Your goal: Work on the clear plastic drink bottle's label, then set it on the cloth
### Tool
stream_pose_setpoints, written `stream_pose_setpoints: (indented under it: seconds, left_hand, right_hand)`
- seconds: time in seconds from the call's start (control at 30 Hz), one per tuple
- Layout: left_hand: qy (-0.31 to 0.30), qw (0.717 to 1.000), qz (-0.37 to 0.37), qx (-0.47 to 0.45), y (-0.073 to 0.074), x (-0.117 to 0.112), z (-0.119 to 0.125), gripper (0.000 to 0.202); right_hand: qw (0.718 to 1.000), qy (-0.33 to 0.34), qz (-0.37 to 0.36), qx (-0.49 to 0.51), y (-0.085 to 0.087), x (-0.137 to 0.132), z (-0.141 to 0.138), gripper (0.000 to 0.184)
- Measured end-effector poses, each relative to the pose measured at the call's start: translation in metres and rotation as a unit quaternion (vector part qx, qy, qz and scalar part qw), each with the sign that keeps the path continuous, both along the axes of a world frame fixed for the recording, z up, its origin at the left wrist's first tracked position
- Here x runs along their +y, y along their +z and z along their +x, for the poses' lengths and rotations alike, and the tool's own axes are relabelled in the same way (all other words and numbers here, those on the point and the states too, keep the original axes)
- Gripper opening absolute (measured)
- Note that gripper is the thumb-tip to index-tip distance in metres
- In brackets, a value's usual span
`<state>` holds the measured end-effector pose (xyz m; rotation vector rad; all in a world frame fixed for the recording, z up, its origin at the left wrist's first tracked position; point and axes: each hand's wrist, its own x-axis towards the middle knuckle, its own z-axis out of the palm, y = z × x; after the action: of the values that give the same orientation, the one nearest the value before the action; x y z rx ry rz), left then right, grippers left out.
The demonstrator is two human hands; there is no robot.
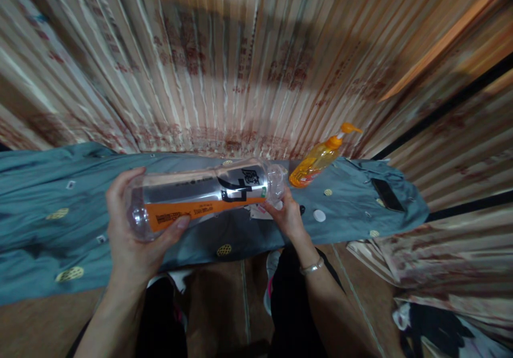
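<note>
A large clear plastic bottle with a silver and orange label lies sideways in the air, held between both hands above the cloth. My left hand wraps round its base end, thumb pressed along the orange part of the label. At the neck end, my right hand grips the bottle with its fingers partly hidden behind it; a silver bracelet circles that wrist. No liquid shows inside the bottle. Below, a white round cap rests on the cloth near my right hand.
A pump bottle with yellow-orange liquid stands beyond my right hand. A dark phone lies farther right on the teal patterned cloth. Behind rises a pleated curtain. A white paper-like piece lies under the bottle.
</note>
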<state>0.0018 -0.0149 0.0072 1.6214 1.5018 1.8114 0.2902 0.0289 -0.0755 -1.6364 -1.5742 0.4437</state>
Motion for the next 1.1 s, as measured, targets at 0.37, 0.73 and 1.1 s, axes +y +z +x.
stream_pose_setpoints:
  seconds: [0.37,0.73,1.1]
  left_hand:
    - [-0.009,1.000,0.018,-0.003,0.0007,0.0010,0.0005,0.092]
    - [-0.001,1.000,0.007,0.004,0.0001,0.0003,0.0003,0.093]
    - [-0.003,1.000,0.018,0.018,0.0022,0.0008,0.0025,0.091]
  right_hand:
    - [1.000,0.003,-0.002,-0.002,0.0019,-0.0004,-0.0006,0.050]
    - [1.000,0.007,-0.001,0.008,0.0020,-0.0006,-0.0011,0.049]
    - [1.000,0.005,-0.005,0.002,0.0021,-0.0009,-0.0008,0.051]
